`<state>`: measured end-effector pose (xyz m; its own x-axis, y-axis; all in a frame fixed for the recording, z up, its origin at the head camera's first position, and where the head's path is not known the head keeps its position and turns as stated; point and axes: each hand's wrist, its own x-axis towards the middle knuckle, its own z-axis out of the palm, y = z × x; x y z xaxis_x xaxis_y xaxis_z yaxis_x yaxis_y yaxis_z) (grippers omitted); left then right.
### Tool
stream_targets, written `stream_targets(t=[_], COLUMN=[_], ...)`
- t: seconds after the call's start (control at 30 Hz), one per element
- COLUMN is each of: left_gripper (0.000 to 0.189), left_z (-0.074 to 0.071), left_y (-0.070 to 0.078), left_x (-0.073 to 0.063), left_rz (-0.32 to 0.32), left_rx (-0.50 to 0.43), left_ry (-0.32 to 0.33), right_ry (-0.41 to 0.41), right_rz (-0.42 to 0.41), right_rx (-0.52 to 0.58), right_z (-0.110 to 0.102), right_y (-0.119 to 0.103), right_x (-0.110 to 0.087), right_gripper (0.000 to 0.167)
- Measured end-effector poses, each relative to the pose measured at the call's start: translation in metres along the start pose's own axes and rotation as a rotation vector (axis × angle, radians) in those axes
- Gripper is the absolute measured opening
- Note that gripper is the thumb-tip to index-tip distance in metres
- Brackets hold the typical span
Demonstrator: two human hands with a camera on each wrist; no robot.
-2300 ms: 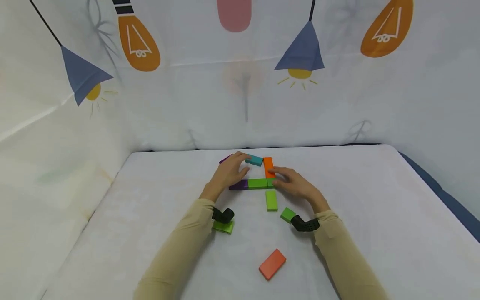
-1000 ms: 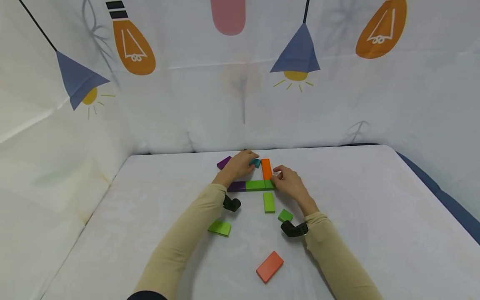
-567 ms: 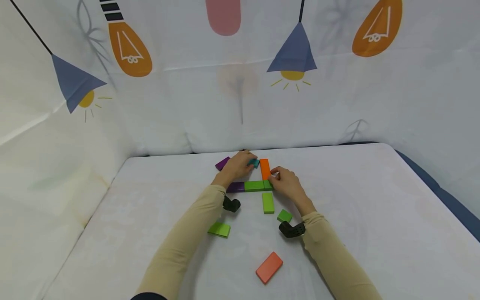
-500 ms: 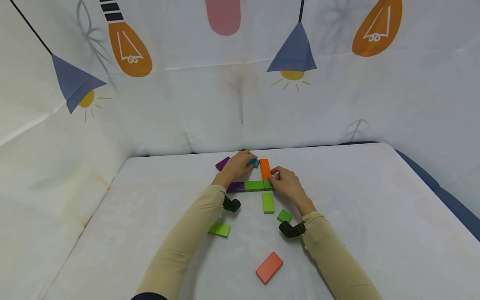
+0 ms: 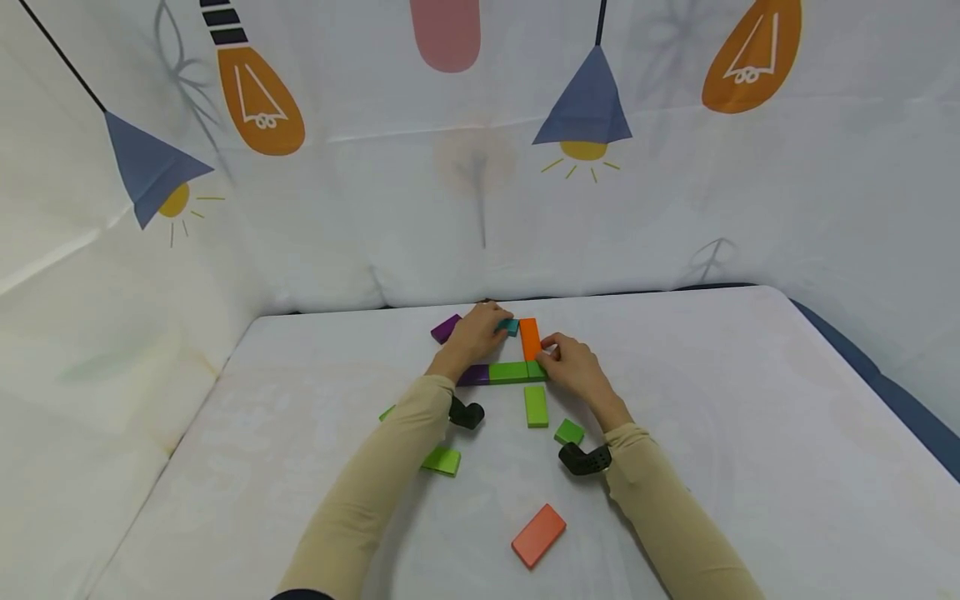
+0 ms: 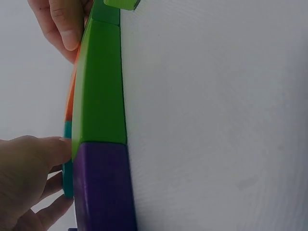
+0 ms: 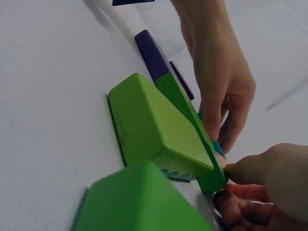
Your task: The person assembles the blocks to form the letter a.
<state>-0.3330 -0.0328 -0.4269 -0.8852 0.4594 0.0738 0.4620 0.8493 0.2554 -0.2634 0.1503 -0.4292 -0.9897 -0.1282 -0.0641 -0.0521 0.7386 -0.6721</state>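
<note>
Near the table's far side, my left hand (image 5: 476,331) pinches a teal block (image 5: 512,327), thumb on its near side and fingers beyond, as the left wrist view shows. An orange block (image 5: 529,337) extends from the teal one toward a small green block (image 5: 536,372). That piece ends a row with a longer green block (image 5: 508,372) and a purple block (image 5: 475,375), partly behind my left wrist. My right hand (image 5: 577,367) touches the right side of the orange and small green blocks. In the right wrist view, its thumb (image 7: 248,169) lies against the green end.
Another purple block (image 5: 446,328) lies behind my left hand. Closer in are a light green block (image 5: 536,407), a small green block (image 5: 569,432) beside the right wrist camera, a lime block (image 5: 442,461) partly under my left sleeve, and a coral block (image 5: 538,536).
My left hand has moved right and now pinches the teal block, uncovering the rear purple block. My right hand has drawn back from over the small green block to its side.
</note>
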Motion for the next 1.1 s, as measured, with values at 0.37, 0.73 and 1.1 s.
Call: stream_targets(t=[0.37,0.73,1.1], left_gripper=[0.036,0.034,0.035], left_z=[-0.0003,-0.0006,-0.0016], left_y=[0.0044,0.0068,0.0095], left_x=[-0.0025,-0.0044,-0.0052], left_rz=[-0.036,-0.022,-0.038], left_rx=[0.005,0.009,-0.005], left_ry=[-0.004,0.008,0.005], right_ry=[-0.014,-0.027,-0.031], right_rz=[0.008,-0.005,-0.011], right_rx=[-0.006,-0.027,-0.037], right_z=[-0.0008,-0.0007,-0.0016], right_y=[-0.0001,0.0006,0.0017], right_x=[0.0008,0.0013,0.0024], right_gripper=[0.041,0.042,0.043])
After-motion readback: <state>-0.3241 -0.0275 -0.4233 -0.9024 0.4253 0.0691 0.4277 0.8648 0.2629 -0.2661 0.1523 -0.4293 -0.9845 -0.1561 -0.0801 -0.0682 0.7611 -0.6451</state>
